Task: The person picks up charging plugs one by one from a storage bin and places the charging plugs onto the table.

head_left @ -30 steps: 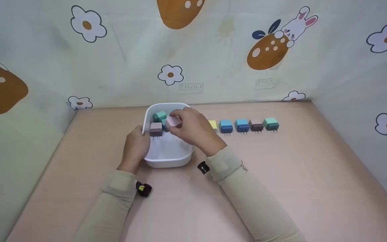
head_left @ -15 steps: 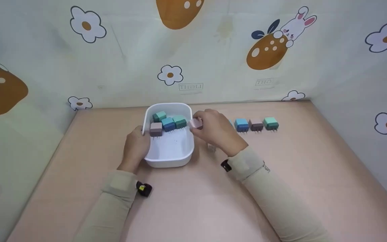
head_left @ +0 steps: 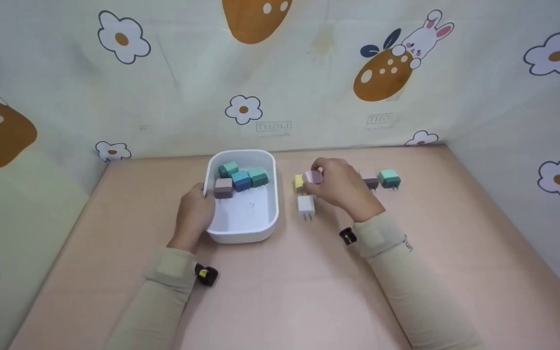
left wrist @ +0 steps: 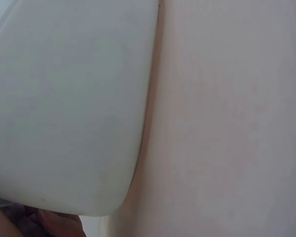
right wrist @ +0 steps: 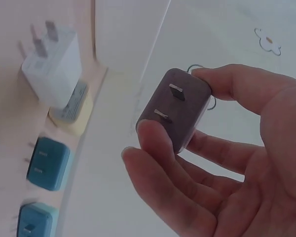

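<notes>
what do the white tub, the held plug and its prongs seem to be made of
White tub: probably plastic, smooth and fairly matte, with rounded, moulded-looking corners.
Held plug: likely hard plastic, smooth, with an even colour and rounded edges.
Prongs: apparently metal, thin, grey and catching light.

Pale peach bench (head_left: 270,291) is spreading wide, far edge running straight. White tray (head_left: 243,237) is sitting on it, left of middle, long sides running front to back. Off tray's right, row of plugs is lining far part: yellow plug (head_left: 298,183), first blue plug (right wrist: 49,164), second blue plug (right wrist: 36,222), dark brown plug (head_left: 369,181), green plug (head_left: 390,178) closing right end. White plug (head_left: 306,206) is lying just in front of yellow one, prongs pointing toward near side.
</notes>
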### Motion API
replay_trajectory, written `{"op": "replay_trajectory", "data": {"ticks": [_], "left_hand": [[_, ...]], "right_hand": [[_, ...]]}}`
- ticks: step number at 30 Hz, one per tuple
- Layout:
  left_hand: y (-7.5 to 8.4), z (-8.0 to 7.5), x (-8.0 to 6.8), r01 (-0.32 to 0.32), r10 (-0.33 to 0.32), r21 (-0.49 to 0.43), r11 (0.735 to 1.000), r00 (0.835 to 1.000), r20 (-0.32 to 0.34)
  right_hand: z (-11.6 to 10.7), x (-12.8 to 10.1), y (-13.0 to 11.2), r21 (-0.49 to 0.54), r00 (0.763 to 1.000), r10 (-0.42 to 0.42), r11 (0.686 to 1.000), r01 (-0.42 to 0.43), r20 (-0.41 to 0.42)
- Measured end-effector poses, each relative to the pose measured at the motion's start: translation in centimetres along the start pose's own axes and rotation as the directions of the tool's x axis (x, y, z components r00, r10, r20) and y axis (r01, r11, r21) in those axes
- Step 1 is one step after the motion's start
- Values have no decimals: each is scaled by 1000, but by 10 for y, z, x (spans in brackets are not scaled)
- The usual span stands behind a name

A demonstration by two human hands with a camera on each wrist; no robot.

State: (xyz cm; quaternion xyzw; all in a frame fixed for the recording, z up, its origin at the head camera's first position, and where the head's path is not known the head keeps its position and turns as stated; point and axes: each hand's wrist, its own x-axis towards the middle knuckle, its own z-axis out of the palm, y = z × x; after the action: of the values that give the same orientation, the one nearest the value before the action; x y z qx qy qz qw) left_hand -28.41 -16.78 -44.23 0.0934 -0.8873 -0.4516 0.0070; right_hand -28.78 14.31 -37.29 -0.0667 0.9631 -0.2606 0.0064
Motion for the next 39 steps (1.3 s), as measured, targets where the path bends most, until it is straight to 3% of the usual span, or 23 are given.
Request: {"op": "replay_trajectory", "data": {"ticks": [9,17,27,39], "left_hand": [[0,-1,-1,-9,9,-6,1000,1000,7],[-2,-1,0,-20,20,28,999,1000,-5],[-1,-1,0,-18,18,15,1000,1000,-2],[-2,0,1,-15,14,13,1000,1000,6]], "right_hand": [[-7,1,11,-15,998,58,998,-58,24],[-8,4,21,-54,993,78,996,-73,94],[-5,5,27,14,968,177,983,-183,178],[8,7,28,-123,956,219,973,-198,197]]}}
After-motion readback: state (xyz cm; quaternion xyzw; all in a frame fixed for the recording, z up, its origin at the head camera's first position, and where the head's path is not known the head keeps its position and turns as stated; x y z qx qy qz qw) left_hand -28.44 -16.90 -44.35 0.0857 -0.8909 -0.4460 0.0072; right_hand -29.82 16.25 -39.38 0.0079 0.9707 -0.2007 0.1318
